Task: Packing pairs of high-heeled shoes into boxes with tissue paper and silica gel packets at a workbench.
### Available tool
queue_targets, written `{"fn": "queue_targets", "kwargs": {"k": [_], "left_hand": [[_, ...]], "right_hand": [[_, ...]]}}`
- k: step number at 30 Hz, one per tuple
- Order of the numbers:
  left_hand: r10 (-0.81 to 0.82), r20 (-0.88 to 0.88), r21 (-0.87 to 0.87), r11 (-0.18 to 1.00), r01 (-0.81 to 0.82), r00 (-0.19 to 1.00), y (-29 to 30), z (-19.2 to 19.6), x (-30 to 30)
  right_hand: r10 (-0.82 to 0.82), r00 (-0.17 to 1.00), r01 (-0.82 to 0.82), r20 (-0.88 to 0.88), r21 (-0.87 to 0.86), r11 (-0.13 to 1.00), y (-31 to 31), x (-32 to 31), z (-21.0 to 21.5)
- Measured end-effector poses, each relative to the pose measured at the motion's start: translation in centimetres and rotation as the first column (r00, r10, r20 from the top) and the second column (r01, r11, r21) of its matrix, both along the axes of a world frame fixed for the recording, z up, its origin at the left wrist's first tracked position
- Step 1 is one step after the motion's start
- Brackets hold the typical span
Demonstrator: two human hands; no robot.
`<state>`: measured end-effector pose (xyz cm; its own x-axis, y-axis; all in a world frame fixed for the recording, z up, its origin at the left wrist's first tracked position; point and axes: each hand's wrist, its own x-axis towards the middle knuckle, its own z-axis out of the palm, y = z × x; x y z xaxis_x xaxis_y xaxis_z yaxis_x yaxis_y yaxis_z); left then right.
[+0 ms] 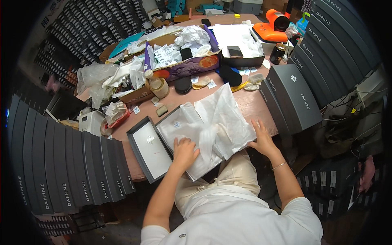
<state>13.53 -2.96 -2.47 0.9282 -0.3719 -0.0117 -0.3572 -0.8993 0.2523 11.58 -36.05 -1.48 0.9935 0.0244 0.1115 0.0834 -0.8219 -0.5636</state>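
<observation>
A dark grey shoe box (163, 119) stands open at the table's near edge. White tissue paper (220, 116) covers it and spreads over its right side; what lies beneath the paper is hidden. My left hand (185, 153) rests on the paper's left part, fingers a little bent and apart, gripping nothing. At the paper's right edge is my right hand (262, 139), with its fingers stretched and the thumb apart. The box's grey lid (147, 143) lies inside up, tucked to the left, showing its white lining.
Tall rows of grey shoe boxes flank me, a left stack (73, 163) and a right stack (294, 96). Farther back sit a purple carton (188, 67) of crumpled paper, a phone (235, 51), a bottle (158, 85), a round black tin (183, 85) and an orange device (271, 30).
</observation>
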Motion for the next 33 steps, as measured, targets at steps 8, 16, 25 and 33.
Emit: {"fn": "queue_targets", "kwargs": {"k": [8, 16, 25, 33], "left_hand": [[-0.006, -0.029, 0.305, 0.952, 0.014, 1.0, -0.5, -4.3, 3.4], [0.141, -0.353, -0.899, 0.223, -0.377, 0.925, 1.6, 4.3, 2.3], [-0.201, -0.6, -0.683, -0.376, -0.626, 0.775, -0.2, -0.1, -10.4], [0.222, -0.259, -0.662, 0.668, -0.34, 0.94, 10.8, 9.3, -7.2]], "right_hand": [[-0.122, 0.992, 0.1, 0.012, 0.497, 0.862, 1.9, 3.9, -1.4], [0.219, 0.949, -0.314, 0.226, 0.65, 0.692, 10.0, 10.0, 11.1], [0.718, 0.315, -0.935, 0.62, 0.332, 0.124, 20.9, -6.0, 10.2], [0.717, 0.695, -0.19, 0.052, 0.975, 0.114, 11.8, -1.7, 6.6]]}}
